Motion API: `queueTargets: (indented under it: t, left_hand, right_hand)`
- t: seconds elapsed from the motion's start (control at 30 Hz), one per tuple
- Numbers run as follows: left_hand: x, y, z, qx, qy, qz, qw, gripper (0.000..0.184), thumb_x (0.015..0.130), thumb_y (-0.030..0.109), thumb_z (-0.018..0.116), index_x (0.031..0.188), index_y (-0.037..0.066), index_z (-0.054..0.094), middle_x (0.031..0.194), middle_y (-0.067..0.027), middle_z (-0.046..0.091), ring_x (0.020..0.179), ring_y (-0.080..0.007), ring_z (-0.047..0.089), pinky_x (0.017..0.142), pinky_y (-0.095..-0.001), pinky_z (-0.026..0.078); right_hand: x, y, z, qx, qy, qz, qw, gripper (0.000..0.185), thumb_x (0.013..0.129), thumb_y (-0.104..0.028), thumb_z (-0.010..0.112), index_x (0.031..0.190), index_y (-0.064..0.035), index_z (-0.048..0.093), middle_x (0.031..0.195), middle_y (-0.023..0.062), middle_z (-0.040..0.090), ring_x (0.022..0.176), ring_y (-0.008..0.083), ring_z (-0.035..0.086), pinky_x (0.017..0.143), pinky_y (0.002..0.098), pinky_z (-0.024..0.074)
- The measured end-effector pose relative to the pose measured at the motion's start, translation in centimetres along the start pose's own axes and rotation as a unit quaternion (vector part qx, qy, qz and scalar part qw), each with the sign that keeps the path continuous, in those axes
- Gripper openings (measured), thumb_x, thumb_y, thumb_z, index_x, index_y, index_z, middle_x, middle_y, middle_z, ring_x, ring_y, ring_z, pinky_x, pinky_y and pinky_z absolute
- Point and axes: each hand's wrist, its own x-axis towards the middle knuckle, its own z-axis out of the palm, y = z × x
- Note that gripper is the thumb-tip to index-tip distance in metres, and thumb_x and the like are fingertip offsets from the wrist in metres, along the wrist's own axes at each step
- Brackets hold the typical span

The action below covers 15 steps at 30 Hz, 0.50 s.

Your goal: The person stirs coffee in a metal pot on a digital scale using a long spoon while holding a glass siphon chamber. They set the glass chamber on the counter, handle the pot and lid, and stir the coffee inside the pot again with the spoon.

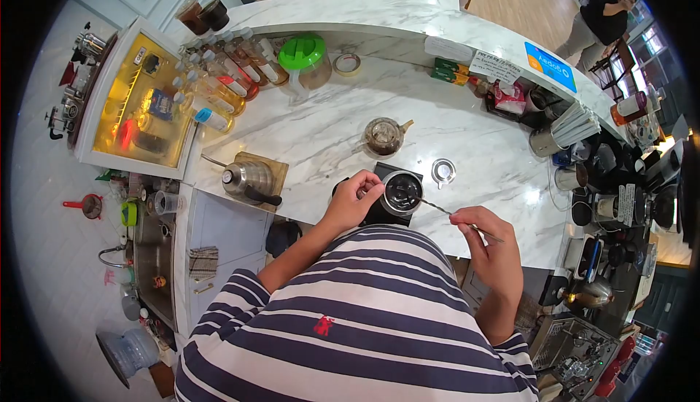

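Note:
A round metal cup (399, 199) with dark liquid inside stands on a black scale (394, 167) at the counter's front edge. My left hand (356, 199) is closed at the cup's left side, thumb and fingers at its rim; the exact grip is partly hidden. Between the thumb and fingers of my right hand (493, 245) is a long thin twisted bar spoon (435, 207), slanting down left with its tip in the cup. Just behind the cup sits a glass teapot (383, 138) with brownish contents. A small metal strainer (442, 172) lies to the cup's right.
On the left, a gooseneck kettle (246, 182) rests on a wooden board (275, 169). Several bottles (222, 74), a green-lidded jug (302, 53) and a tape roll (347, 64) line the back. Straws (576, 126) stand at right. A person (599, 23) is beyond the counter.

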Motion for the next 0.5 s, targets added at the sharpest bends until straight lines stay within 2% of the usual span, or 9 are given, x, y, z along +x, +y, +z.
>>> queueTargets:
  t: [0.1,0.3,0.5]
  left_hand:
    - [-0.1,-0.2,0.0,0.001,0.004,0.004,1.000,0.014,0.101,0.015,0.065,0.107,0.002,0.064,0.091,-0.0005,0.067,0.083,-0.0066,0.059,0.077,-0.0240,0.047]
    - [-0.2,0.3,0.0,0.011,0.012,0.001,1.000,0.014,0.101,0.016,0.066,0.106,0.003,0.064,0.090,0.0006,0.066,0.081,-0.0055,0.057,0.075,-0.0232,0.046]
    - [-0.1,0.6,0.0,0.035,0.024,0.019,0.999,0.014,0.100,0.017,0.067,0.105,0.003,0.064,0.087,0.0015,0.066,0.077,-0.0051,0.055,0.072,-0.0233,0.045]
  right_hand:
    - [-0.2,0.1,-0.3,-0.026,0.029,-0.005,0.999,0.016,0.092,0.008,0.065,0.107,0.0016,0.070,0.098,0.0176,0.072,0.088,0.0326,0.072,0.078,0.0348,0.0551]
    - [0.2,-0.7,-0.1,-0.049,-0.007,-0.022,0.999,0.013,0.093,0.004,0.067,0.105,0.0007,0.070,0.098,0.0181,0.072,0.085,0.0357,0.070,0.074,0.0366,0.0548]
    - [0.4,-0.5,-0.6,-0.077,0.004,-0.026,0.997,0.016,0.092,0.004,0.067,0.107,-0.0008,0.070,0.098,0.0178,0.072,0.086,0.0365,0.070,0.075,0.0388,0.0550]
